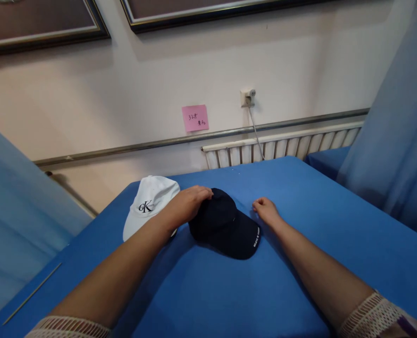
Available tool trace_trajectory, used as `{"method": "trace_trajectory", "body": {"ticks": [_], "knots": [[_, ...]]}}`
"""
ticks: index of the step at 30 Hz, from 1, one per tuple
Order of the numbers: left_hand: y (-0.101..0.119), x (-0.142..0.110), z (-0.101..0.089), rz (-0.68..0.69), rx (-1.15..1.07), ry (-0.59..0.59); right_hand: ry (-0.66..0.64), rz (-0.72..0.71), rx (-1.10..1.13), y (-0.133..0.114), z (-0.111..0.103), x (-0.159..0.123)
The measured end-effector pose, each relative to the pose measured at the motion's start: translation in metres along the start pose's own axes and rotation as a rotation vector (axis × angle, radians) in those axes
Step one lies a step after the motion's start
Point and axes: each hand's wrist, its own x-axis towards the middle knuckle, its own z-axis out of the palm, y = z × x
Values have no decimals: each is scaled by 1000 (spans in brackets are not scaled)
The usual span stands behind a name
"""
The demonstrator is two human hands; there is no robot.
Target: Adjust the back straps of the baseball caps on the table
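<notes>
A dark baseball cap (217, 220) rests on the blue table cover, its brim turned toward the lower right with small white lettering along the edge. My left hand (193, 199) reaches over from the left and grips the cap at its crown, thumb side partly hidden. Just left of it lies a white baseball cap (152, 195) with a black "CK" mark, partly covered by my left forearm. My right hand (266, 210) is at the right of the dark cap, apart from it, near the cover, its fingers curled closed with nothing visible in them.
The blue cover (321, 225) spreads over the table. A thin stick (32, 294) lies near its left edge. Behind stand a radiator (289, 146), a metal pipe (166, 141), a socket (248, 98) with a cord, and a pink note (195, 118). Blue curtains (395, 126) hang at both sides.
</notes>
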Motion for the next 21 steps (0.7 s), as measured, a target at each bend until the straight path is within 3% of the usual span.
{"method": "trace_trajectory", "body": {"ticks": [4, 9, 13, 15, 18, 21], "knots": [[-11, -13, 28, -134, 19, 51, -41, -15, -173, -6, 0, -13], [-12, -29, 56, -291, -153, 326, -107, -72, -438, -21, -14, -27], [-10, -38, 61, -301, -204, 392, -334, -11, -597, -35, -28, -36], [-9, -41, 59, -279, -191, 403, -451, 80, -522, -36, -33, -40], [-8, -43, 58, -253, -193, 434, -555, 210, -242, -26, -37, -51], [-7, -44, 60, -240, -198, 464, -545, 338, 140, -15, -34, -69]]}}
